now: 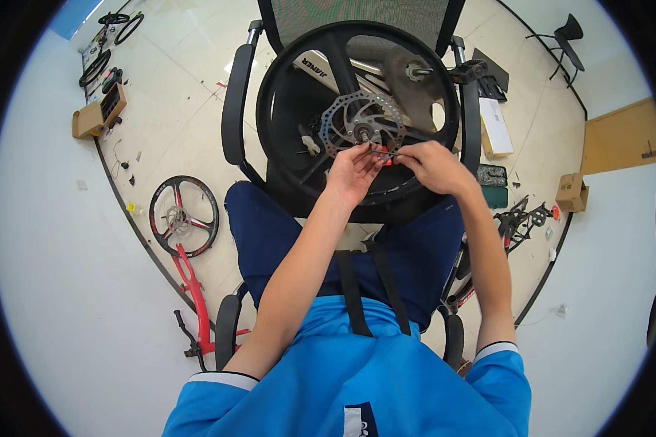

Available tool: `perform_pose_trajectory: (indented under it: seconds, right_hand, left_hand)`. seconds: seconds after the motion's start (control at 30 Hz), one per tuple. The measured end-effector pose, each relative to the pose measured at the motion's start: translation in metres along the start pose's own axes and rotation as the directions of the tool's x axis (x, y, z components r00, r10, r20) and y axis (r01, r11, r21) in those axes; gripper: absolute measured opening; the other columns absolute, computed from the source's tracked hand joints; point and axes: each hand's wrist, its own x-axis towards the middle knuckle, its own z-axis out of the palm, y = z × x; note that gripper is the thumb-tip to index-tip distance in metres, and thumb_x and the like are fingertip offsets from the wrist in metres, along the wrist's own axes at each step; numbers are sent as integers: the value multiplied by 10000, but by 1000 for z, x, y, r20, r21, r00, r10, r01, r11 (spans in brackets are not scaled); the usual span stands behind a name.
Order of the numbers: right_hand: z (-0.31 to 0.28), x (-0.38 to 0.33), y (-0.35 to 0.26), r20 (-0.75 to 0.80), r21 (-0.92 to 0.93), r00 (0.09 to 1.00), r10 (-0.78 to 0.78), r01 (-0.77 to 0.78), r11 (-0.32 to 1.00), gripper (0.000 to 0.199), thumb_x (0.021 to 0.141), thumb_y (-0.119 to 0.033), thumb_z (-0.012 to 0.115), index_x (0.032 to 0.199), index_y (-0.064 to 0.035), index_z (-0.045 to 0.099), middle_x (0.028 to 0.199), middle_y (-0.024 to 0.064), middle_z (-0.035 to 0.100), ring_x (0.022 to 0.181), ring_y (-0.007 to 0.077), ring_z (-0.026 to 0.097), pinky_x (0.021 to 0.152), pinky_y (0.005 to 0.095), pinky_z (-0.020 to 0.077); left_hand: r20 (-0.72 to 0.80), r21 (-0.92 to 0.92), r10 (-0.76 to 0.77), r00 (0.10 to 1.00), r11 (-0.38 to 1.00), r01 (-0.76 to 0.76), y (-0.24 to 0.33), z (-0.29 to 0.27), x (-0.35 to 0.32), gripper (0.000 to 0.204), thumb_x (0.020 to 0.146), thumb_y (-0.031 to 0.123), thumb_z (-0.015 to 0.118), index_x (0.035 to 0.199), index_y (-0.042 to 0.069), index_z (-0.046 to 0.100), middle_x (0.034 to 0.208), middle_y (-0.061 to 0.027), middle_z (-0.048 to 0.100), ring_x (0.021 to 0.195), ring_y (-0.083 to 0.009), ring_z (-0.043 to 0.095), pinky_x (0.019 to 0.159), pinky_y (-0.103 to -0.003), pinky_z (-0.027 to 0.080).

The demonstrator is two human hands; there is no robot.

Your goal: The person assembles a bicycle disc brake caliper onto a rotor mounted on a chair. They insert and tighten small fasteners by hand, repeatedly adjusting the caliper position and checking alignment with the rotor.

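Note:
A black spoked bicycle wheel (pixel 268 120) lies flat across the seat of an office chair. A silver disc brake rotor (pixel 333 130) sits at its hub (pixel 364 132). Just on the near side of the hub, my left hand (pixel 350 176) is palm up, its fingertips pinching one end of a thin dark metal rod (pixel 383 152). The other end is gripped between the thumb and fingers of my right hand (pixel 436 166). Something small and orange-red (pixel 387 159) shows behind the rod; its kind is unclear. A crank arm (pixel 434 71) lies at the wheel's upper right.
Armrests (pixel 233 105) flank the wheel. On the floor at left are a red-trimmed wheel (pixel 155 207), a red bike frame (pixel 200 306) and an open carton (pixel 87 122). To the right lie a green tool case (pixel 494 197), black bike parts (pixel 517 222) and a cardboard box (pixel 572 193).

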Motion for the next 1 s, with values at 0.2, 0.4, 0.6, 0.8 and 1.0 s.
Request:
perform_pose_trajectory:
  seconds: [0.2,0.4,0.6,0.8,1.0]
  right_hand:
    - [-41,31,-7,146,-296,986,-84,124,947,192,923,-202,635,983,-79,771,925,174,734,922,386,690,810,479,546]
    - [-56,60,-41,299,-505,951,-80,229,832,173,882,-125,635,960,-50,769,925,167,732,922,363,694,805,456,550]
    - [-57,72,-49,293,-509,952,-93,238,828,166,833,-95,640,900,-49,785,906,175,735,898,366,700,790,460,555]
    - [-58,71,-38,293,-430,950,-107,231,873,176,843,-99,658,952,-66,793,924,156,715,965,355,679,835,448,542]
    - [-60,50,-29,209,-338,974,-84,153,929,175,878,-111,675,1004,-60,785,955,149,705,974,351,673,856,437,532]
  left_hand:
    - [19,-5,-20,1000,1000,20,2,1,0,175,954,129,620,1024,-22,675,1005,-118,717,884,-195,645,816,-303,561]
    - [-22,-21,-21,1000,1000,21,5,5,-3,186,952,140,640,1024,-29,673,1016,-125,718,880,-185,647,821,-293,566]
    - [29,-29,-35,999,999,36,0,2,2,184,941,137,669,1031,-23,679,1014,-115,728,872,-172,660,820,-278,568]
    - [-3,-62,-27,1000,998,26,0,2,3,173,936,128,670,1025,-20,677,999,-95,719,878,-157,652,808,-271,569]
    - [14,-90,-27,1000,996,28,-3,0,6,170,934,127,667,1020,-20,671,975,-78,698,844,-150,628,801,-277,568]
